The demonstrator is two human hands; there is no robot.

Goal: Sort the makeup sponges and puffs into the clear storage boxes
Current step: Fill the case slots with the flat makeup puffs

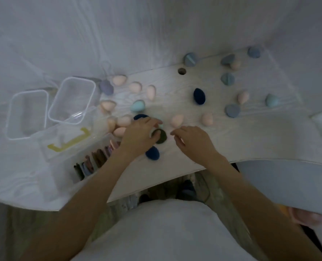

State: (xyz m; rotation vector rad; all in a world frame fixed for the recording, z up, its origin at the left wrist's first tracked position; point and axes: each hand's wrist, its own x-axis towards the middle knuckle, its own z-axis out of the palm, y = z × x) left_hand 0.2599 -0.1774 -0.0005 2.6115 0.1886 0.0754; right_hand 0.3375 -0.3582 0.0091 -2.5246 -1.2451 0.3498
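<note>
Many egg-shaped sponges and round puffs lie scattered over the pale table (250,140). My left hand (139,136) curls its fingers round a light mint puff (161,126) that lies over a dark olive puff (161,136). A navy puff (152,153) lies under that wrist. My right hand (191,138) hovers beside them with loosely curled fingers, holding nothing. Two clear storage boxes stand at the left, one box (27,113) farther left and the other box (72,99) nearer the sponges. Peach sponges (177,120) and a teal sponge (137,106) lie close by.
A clear organiser (92,161) with puffs standing on edge sits at the table's front left, a yellow-handled lid (69,141) behind it. Blue-grey puffs (232,110) and a navy puff (199,96) lie farther right. A round hole (182,71) opens near the table's back edge.
</note>
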